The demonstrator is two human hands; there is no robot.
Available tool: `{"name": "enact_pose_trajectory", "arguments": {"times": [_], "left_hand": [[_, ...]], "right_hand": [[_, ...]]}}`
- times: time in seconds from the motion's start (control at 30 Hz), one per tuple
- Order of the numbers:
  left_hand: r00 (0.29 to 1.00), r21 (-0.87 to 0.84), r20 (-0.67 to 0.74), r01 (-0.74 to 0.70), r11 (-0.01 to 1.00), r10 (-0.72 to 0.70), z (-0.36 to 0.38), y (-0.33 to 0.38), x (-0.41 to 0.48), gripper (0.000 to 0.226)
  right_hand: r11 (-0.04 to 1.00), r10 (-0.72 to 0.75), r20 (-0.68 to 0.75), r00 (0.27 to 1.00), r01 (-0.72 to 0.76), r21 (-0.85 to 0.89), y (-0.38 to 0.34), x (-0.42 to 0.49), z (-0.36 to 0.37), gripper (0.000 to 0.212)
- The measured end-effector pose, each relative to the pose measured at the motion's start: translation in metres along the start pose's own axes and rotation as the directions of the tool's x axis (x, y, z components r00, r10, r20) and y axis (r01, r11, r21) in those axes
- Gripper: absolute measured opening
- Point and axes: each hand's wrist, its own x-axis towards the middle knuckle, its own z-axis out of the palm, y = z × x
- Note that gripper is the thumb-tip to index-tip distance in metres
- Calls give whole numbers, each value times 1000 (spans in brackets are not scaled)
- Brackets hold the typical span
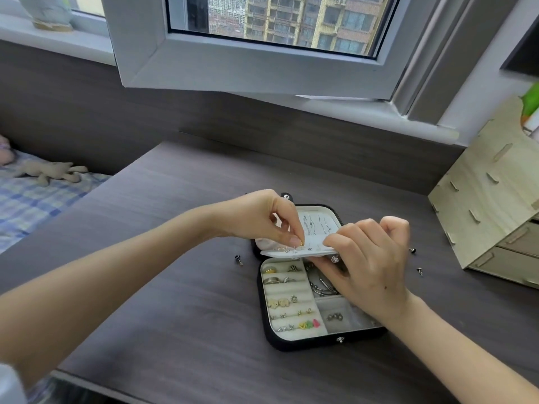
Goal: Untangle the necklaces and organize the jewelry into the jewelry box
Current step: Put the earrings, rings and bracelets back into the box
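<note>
The jewelry box (306, 344) is placed open on the surface (175, 287), toward its right edge. In the near tray, rings, small earrings and bangles (320, 287) are sorted into compartments. Above the tray, a white panel (291, 252) is gripped at its right end by the right hand (370, 258), with the fingers curled around it. At the panel's top edge, a small gold earring (300, 243) is pinched by the left hand (268, 217). Loose studs (238, 259) are seen on the surface at both sides of the box. Behind, thin necklaces (315, 225) are hung in the lid (329, 212). The step in hand is judged to be the fixing of earrings on the panel. For the next move, a fine and steady push through a hole is probably needed.
</note>
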Motion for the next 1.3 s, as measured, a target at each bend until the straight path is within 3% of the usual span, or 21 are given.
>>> {"name": "enact_pose_trajectory", "arguments": {"times": [0.2,0.4,0.63,0.87,1.13,1.3], "left_hand": [[994,305,51,-109,946,98,-6,15,4,5],[976,532,220,-126,837,7,-9,35,15,5],[977,498,200,-40,866,-70,-4,34,17,7],[990,182,109,65,981,-86,-6,19,7,6],[983,386,153,34,922,-101,-5,23,7,2],[968,426,214,27,904,-130,-6,28,12,6]], "right_hand": [[1000,19,-6,1000,-19,5,0,1,0,37],[1000,16,3,1000,-16,10,0,1,0,34],[1000,21,-4,1000,-21,8,-2,0,0,32],[999,33,-6,999,-33,10,0,1,1,38],[999,34,-1,999,-34,7,0,1,2,35],[1000,22,11,1000,-22,-8,0,1,1,36]]}}
